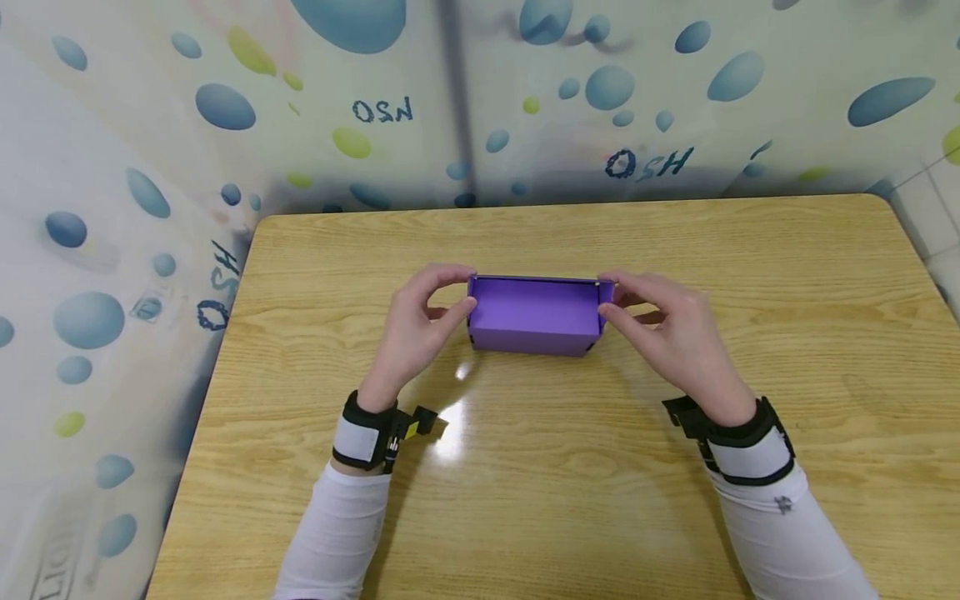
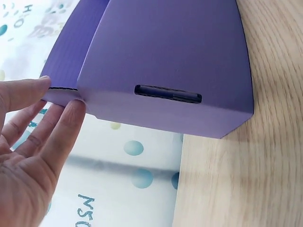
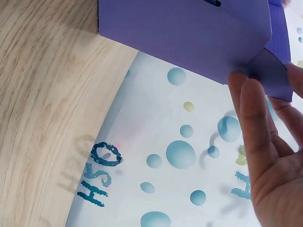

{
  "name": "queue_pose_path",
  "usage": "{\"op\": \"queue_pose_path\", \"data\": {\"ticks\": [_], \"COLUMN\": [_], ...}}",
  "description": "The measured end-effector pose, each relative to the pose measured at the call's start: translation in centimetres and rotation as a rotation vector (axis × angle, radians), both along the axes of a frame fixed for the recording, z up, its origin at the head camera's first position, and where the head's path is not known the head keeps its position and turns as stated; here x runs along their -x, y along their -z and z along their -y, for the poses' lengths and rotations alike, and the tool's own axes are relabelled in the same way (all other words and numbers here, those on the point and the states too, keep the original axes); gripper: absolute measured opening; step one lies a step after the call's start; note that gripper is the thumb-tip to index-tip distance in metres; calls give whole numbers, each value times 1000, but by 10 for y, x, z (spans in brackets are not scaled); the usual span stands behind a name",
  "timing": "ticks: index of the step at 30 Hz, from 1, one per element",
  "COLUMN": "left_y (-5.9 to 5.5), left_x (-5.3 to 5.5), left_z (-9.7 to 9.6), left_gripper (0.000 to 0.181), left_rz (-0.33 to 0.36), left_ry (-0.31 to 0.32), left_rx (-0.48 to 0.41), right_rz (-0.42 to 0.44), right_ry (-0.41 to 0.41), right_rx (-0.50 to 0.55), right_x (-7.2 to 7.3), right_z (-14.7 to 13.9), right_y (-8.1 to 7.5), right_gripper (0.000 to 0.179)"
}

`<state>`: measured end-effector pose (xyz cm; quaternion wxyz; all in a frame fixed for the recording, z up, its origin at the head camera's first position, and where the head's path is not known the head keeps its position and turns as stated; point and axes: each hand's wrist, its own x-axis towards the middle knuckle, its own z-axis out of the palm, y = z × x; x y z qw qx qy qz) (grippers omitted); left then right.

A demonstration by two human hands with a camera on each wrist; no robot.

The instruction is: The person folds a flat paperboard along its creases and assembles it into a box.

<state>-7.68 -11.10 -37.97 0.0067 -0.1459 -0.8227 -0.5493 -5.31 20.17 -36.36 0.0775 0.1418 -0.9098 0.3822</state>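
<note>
A purple cardboard box sits on the wooden table, its hollow inside showing in the head view. At its left end, my left hand pinches a small side flap between thumb and fingers. My right hand pinches the matching flap at the right end. The left wrist view shows the thumb on one face of the flap and fingers under it, near a dark slot in the box wall. In the right wrist view, fingertips press close to the right flap, which angles outward from the box.
The wooden table extends around the box on all sides. Behind its far edge hangs a pale sheet printed with blue and green drops. Each wrist wears a black strap with a small camera mount. White floor tiles show at right.
</note>
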Motion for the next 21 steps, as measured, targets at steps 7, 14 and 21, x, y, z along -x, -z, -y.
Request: {"op": "queue_pose_path", "data": {"ticks": [7, 14, 21], "left_y": [2, 3, 5], "left_x": [2, 5, 7], "left_z": [3, 2, -4], "left_gripper": [37, 116, 119], "left_rz": [-69, -274, -373], "left_ry": [62, 244, 276], "left_rx": [35, 314, 472], "right_rz": [-46, -59, -152], "right_ry": [-29, -170, -262], "right_rx": [-20, -145, -235], "right_x": [0, 6, 9], "right_z": [-1, 2, 8], "right_y": [3, 12, 23], "right_gripper": [39, 111, 135]}}
